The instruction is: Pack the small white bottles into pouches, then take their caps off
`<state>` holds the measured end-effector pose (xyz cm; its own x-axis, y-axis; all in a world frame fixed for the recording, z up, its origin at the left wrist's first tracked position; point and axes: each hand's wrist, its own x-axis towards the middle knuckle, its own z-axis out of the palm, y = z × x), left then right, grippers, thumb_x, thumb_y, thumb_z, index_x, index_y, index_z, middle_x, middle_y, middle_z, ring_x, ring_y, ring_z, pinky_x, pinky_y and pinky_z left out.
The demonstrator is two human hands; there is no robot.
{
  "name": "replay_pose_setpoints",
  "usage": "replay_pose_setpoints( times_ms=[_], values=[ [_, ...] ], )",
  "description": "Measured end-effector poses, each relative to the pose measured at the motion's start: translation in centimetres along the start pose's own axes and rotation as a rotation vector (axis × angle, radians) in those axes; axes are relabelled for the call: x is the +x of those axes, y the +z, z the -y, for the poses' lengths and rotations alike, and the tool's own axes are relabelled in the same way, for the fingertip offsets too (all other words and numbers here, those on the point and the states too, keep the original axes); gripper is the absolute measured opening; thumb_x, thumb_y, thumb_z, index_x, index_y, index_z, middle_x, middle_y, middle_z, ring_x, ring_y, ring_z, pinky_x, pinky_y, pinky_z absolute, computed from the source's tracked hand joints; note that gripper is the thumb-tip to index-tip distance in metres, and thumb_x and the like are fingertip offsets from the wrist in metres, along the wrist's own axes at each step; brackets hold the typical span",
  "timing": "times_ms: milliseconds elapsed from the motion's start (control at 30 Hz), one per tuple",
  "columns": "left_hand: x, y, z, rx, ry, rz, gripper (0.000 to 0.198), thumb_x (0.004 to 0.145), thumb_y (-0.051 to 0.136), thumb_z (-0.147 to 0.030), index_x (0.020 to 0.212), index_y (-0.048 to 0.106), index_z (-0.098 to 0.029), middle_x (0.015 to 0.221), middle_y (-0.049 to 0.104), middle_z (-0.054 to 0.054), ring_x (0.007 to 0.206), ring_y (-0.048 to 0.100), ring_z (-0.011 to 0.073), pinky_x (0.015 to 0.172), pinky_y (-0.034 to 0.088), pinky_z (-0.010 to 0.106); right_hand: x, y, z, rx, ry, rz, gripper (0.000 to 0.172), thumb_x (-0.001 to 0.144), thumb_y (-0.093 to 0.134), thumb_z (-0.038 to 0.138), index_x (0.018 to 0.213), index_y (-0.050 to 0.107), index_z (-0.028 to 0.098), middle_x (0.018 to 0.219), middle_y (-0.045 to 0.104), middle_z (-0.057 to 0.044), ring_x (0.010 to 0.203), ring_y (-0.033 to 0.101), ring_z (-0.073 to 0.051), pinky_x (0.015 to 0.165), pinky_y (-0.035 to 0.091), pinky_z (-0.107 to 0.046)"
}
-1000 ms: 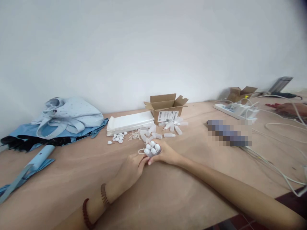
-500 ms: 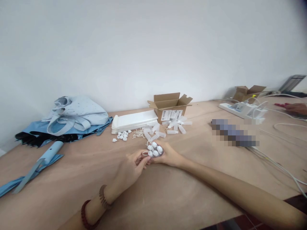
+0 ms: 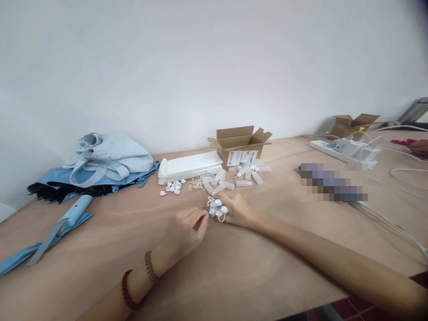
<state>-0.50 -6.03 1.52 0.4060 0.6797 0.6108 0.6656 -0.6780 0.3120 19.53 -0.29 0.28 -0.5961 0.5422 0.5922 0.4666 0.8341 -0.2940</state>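
My right hand (image 3: pixel 238 209) is closed round a bunch of small white-capped plastic bottles (image 3: pixel 216 207), caps pointing toward me, with a thin white loop hanging off them. My left hand (image 3: pixel 186 229) rests on the brown table (image 3: pixel 234 272) just left of the bunch, its fingers pinched together near the loop; what they pinch is too small to make out. Beyond the hands lie loose small bottles (image 3: pixel 245 174), white caps (image 3: pixel 172 187) and a little heap of pale bands (image 3: pixel 196 183).
An open cardboard box (image 3: pixel 239 145) and a stack of white bags (image 3: pixel 189 166) sit near the wall. A blue umbrella and pale bag (image 3: pixel 107 160) lie at left. A power strip (image 3: pixel 343 149), cables, another box (image 3: pixel 352 124) and another person's hand (image 3: pixel 417 146) are at right.
My left hand has drawn back slightly from the bunch and its fingers are now pinched. The right hand holds the bottles a little farther from me. The view shifted left.
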Motion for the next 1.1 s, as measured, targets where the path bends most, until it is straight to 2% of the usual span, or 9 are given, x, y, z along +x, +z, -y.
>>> replay_pose_setpoints(
  times_ms=[167,367,500,633,700,833,967,1100],
  values=[
    [0.0,-0.4,-0.3,-0.069,-0.129,-0.070,0.022,0.080,0.052,-0.012,0.059,0.058,-0.016,0.050,0.045,-0.004,0.047,0.041,0.0079,0.049,0.030,0.023,0.2,0.6,0.8,0.022,0.001,-0.019,0.028,0.072,0.059,0.023,0.099,0.052,0.020,0.085,0.063,-0.005,0.077,0.058,-0.018,0.064,0.043,-0.025],
    [-0.2,-0.7,-0.7,-0.094,-0.189,-0.180,0.023,0.080,0.050,-0.015,0.059,0.056,-0.016,0.047,0.039,-0.006,0.043,0.037,0.0072,0.048,0.030,0.022,0.3,0.5,1.0,-0.033,0.098,0.002,0.029,0.071,0.060,0.022,0.098,0.051,0.018,0.084,0.063,-0.005,0.073,0.058,-0.018,0.061,0.042,-0.025],
    [0.0,-0.4,-0.9,-0.070,-0.174,-0.073,0.014,0.085,0.052,-0.024,0.082,0.064,-0.017,0.052,0.045,-0.005,0.047,0.042,0.0082,0.050,0.033,0.021,0.2,0.5,0.8,-0.084,0.085,0.000,0.027,0.074,0.059,0.024,0.099,0.051,0.018,0.086,0.063,-0.006,0.074,0.057,-0.018,0.062,0.041,-0.025],
    [0.2,-0.1,-0.6,-0.052,-0.132,0.017,0.025,0.088,0.047,-0.027,0.073,0.064,-0.017,0.051,0.046,-0.003,0.047,0.040,0.0091,0.050,0.031,0.023,0.1,0.6,0.8,-0.133,0.049,0.029,0.027,0.076,0.058,0.024,0.101,0.051,0.018,0.090,0.064,-0.008,0.079,0.057,-0.020,0.064,0.040,-0.026],
    [0.1,0.0,-0.5,-0.072,-0.121,0.051,0.024,0.088,0.048,-0.027,0.074,0.064,-0.017,0.051,0.046,-0.003,0.046,0.040,0.0092,0.050,0.030,0.023,0.1,0.6,0.8,-0.140,0.047,0.044,0.028,0.076,0.058,0.025,0.102,0.051,0.018,0.091,0.064,-0.008,0.080,0.057,-0.020,0.065,0.040,-0.026],
    [-0.3,0.5,-0.5,-0.091,-0.129,0.025,0.015,0.085,0.052,-0.026,0.081,0.064,-0.018,0.051,0.042,-0.005,0.045,0.039,0.0083,0.048,0.029,0.022,0.2,0.5,0.8,-0.131,0.052,0.047,0.028,0.078,0.058,0.029,0.103,0.051,0.017,0.092,0.064,-0.009,0.080,0.057,-0.020,0.064,0.040,-0.026],
    [-0.3,0.7,-0.6,-0.137,-0.213,0.035,0.013,0.085,0.052,-0.028,0.081,0.061,-0.018,0.052,0.041,-0.006,0.045,0.038,0.0075,0.047,0.029,0.021,0.3,0.3,0.9,-0.134,0.064,0.056,0.026,0.078,0.058,0.027,0.101,0.051,0.017,0.090,0.063,-0.008,0.079,0.057,-0.020,0.064,0.039,-0.026],
    [-0.1,0.6,-0.6,-0.317,-0.363,0.105,0.014,0.084,0.053,-0.031,0.082,0.058,-0.018,0.054,0.040,-0.007,0.047,0.038,0.0072,0.046,0.029,0.019,0.3,0.3,1.1,-0.140,0.053,0.059,0.024,0.079,0.058,0.027,0.099,0.051,0.017,0.088,0.063,-0.008,0.078,0.057,-0.019,0.064,0.039,-0.026]
  ],
)
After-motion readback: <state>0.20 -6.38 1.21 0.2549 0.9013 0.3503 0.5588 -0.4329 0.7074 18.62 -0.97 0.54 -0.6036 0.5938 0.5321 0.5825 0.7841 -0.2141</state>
